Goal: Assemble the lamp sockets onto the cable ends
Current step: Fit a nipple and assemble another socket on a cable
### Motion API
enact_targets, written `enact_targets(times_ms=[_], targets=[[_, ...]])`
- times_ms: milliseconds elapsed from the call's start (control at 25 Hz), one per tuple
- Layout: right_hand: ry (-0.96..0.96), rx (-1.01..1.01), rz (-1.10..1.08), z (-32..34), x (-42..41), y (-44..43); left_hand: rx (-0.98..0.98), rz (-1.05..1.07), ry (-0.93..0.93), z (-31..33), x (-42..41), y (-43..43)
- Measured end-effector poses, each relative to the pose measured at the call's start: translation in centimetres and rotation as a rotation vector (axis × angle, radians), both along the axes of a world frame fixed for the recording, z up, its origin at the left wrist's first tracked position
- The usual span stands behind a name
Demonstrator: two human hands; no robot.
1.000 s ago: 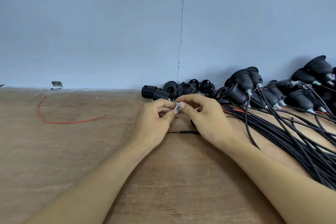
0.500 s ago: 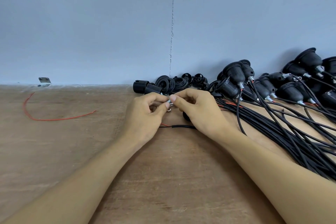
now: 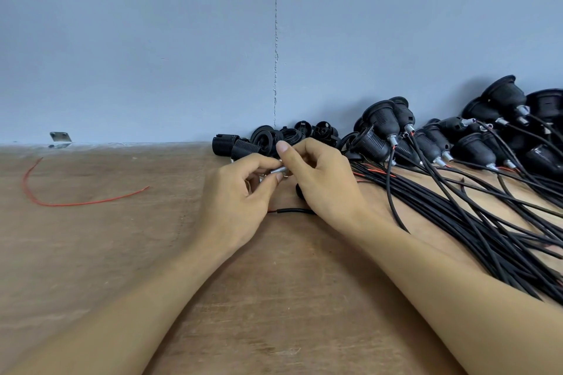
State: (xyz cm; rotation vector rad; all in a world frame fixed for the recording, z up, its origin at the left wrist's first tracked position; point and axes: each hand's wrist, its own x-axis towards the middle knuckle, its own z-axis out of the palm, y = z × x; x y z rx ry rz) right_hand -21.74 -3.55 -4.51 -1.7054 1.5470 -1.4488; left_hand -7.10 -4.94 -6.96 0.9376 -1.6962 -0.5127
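Many lamp sockets [image 3: 377, 131] already sit on their cables [image 3: 457, 222]. The left hand [image 3: 240, 195] and right hand [image 3: 326, 186] both pinch one silver threaded tube [image 3: 278, 169]. Loose socket parts [image 3: 268, 138] are left to do.

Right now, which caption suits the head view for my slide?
Left hand and right hand pinch a metal fitting near wired sockets.

Silver threaded fitting [image 3: 277, 169] held up at centre, black cable end [image 3: 294, 210] flat just below, wired black sockets [image 3: 377, 131] heaped right
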Motion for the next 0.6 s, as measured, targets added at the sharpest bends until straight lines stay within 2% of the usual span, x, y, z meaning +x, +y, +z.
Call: enact_targets(times_ms=[320,600], targets=[[0.117,0.005,0.054,-0.23,-0.01,0.37,-0.001,0.073,0.045,0.18,0.25,-0.34],[-0.024,0.0,0.031,-0.24,-0.11,0.13,-0.11,0.073,-0.001,-0.04,0.01,-0.11]])
